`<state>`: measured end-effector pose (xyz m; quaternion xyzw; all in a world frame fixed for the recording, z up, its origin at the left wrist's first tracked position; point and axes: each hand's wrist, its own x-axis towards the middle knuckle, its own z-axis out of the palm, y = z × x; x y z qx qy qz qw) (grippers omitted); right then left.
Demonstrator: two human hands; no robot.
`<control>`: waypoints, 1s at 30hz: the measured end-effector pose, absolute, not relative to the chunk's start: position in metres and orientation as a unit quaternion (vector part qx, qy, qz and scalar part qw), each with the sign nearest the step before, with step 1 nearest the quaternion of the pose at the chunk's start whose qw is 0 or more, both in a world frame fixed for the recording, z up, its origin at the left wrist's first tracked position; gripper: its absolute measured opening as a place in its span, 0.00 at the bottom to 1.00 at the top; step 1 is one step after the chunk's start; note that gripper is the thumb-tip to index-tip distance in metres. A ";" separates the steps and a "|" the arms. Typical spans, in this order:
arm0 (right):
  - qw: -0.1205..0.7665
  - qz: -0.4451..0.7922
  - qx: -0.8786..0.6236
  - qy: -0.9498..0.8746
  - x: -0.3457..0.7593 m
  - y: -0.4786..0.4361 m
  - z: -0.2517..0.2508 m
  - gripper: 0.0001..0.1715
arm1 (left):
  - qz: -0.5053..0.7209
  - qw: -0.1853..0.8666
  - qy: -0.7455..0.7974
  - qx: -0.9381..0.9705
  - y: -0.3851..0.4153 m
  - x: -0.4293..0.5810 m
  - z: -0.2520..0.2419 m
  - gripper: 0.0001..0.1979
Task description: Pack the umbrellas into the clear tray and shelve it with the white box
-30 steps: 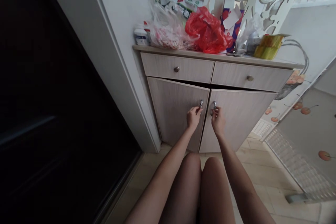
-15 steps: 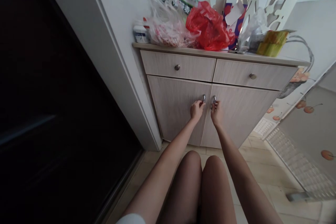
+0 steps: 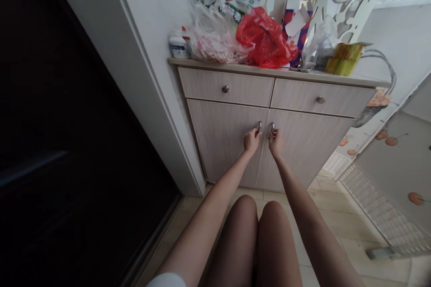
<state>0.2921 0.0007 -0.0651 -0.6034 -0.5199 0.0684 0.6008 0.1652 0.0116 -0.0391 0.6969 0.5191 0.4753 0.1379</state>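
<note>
Two doors [image 3: 218, 139] sit flush in the front of the pale wood-grain cabinet [image 3: 270, 104] I am facing, low down beneath a pair of drawers [image 3: 247, 89]. I have the left hand [image 3: 251, 141] pinched on the lower end of the left handle [image 3: 260, 124], and the fingers of the right hand [image 3: 276, 144] are curled onto the lower end of the right handle [image 3: 272, 125]. My hands are near each other but apart, one on either side of the seam. Up on the cabinet top [image 3: 215, 65] I see, from left to right, a white jar [image 3: 178, 48], a clear plastic bag [image 3: 213, 38], a crumpled red bag [image 3: 264, 38], a purple box [image 3: 303, 38] and a yellow-green packet [image 3: 343, 63]. Bent knees [image 3: 245, 208] point toward the doors over the tiled floor [image 3: 340, 222].
</note>
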 end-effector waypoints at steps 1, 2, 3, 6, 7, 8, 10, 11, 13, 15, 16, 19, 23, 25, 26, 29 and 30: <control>0.600 0.066 -0.604 -0.520 0.292 0.001 -0.066 0.23 | 0.475 0.137 0.517 0.699 0.012 0.165 -0.039 0.07; 0.600 0.063 -0.605 -0.520 0.292 0.001 -0.066 0.24 | 0.474 0.136 0.516 0.701 0.013 0.165 -0.039 0.07; 0.600 0.060 -0.606 -0.520 0.292 0.001 -0.066 0.24 | 0.472 0.136 0.516 0.702 0.013 0.166 -0.039 0.07; 0.595 0.059 -0.611 -0.519 0.291 0.000 -0.066 0.26 | 0.464 0.137 0.522 0.703 0.013 0.167 -0.037 0.06; 0.592 0.062 -0.613 -0.519 0.290 -0.001 -0.066 0.26 | 0.462 0.135 0.524 0.703 0.013 0.167 -0.036 0.06; 0.589 0.065 -0.616 -0.519 0.289 -0.002 -0.065 0.25 | 0.460 0.134 0.524 0.704 0.012 0.168 -0.035 0.06; 0.584 0.070 -0.622 -0.517 0.288 -0.003 -0.061 0.24 | 0.458 0.133 0.523 0.707 0.011 0.168 -0.032 0.06; 0.581 0.071 -0.626 -0.515 0.288 -0.005 -0.058 0.23 | 0.455 0.136 0.521 0.709 0.010 0.167 -0.030 0.06; 0.575 0.079 -0.631 -0.515 0.289 -0.009 -0.052 0.23 | 0.443 0.146 0.519 0.717 0.008 0.164 -0.024 0.05; 0.572 0.093 -0.628 -0.519 0.295 -0.017 -0.043 0.24 | 0.428 0.158 0.523 0.720 0.005 0.156 -0.018 0.08; 0.574 0.102 -0.624 -0.520 0.299 -0.023 -0.037 0.26 | 0.423 0.164 0.529 0.717 0.003 0.151 -0.015 0.10; 0.584 0.151 -0.606 -0.519 0.311 -0.049 -0.021 0.32 | 0.420 0.183 0.571 0.682 -0.007 0.129 -0.006 0.26; 0.591 0.330 -0.546 -0.493 0.318 -0.094 0.001 0.39 | 0.383 0.270 0.618 0.631 -0.026 0.103 -0.001 0.41; 0.599 0.404 -0.503 -0.475 0.316 -0.113 0.011 0.40 | 0.348 0.337 0.602 0.635 -0.037 0.098 0.001 0.42; 0.602 0.421 -0.488 -0.472 0.314 -0.119 0.015 0.41 | 0.335 0.365 0.589 0.638 -0.042 0.098 0.002 0.42; 0.600 0.422 -0.487 -0.474 0.308 -0.125 0.024 0.42 | 0.336 0.416 0.566 0.628 -0.052 0.103 0.009 0.40; 0.594 0.415 -0.498 -0.476 0.306 -0.122 0.024 0.42 | 0.344 0.426 0.561 0.621 -0.054 0.106 0.012 0.39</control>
